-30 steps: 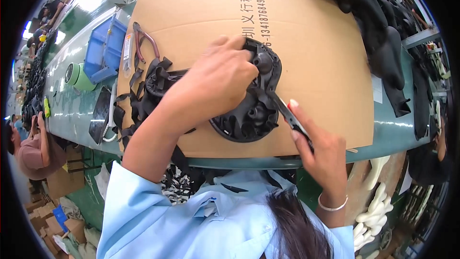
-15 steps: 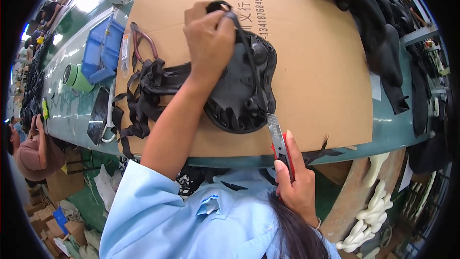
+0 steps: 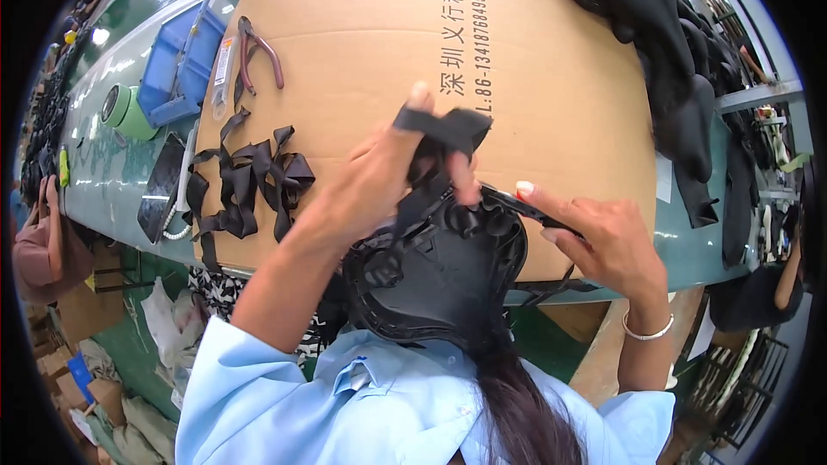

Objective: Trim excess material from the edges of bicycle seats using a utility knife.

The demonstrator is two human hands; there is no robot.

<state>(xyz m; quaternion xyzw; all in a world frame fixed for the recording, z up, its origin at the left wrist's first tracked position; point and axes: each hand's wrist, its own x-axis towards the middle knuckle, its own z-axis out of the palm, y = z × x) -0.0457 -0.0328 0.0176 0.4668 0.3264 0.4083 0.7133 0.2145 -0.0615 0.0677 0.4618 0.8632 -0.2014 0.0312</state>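
Cardboard covers the bench; keep the work over it. Your black padded shell sits at the near edge, against your chest, so keep it steady there. Your left hand pinches the strap and lifts it above the shell; hold it taut and flat, not twisted. Your right hand grips a thin dark tool, its tip near the strap base; guide it slowly. Spare straps lie to the left.

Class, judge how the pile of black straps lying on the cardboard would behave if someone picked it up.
The black straps would probably be floppy: they lie folded and looped on the cardboard sheet. They look thin and flat, so likely light and unlikely to roll. Being tangled together, several may well lift at once.
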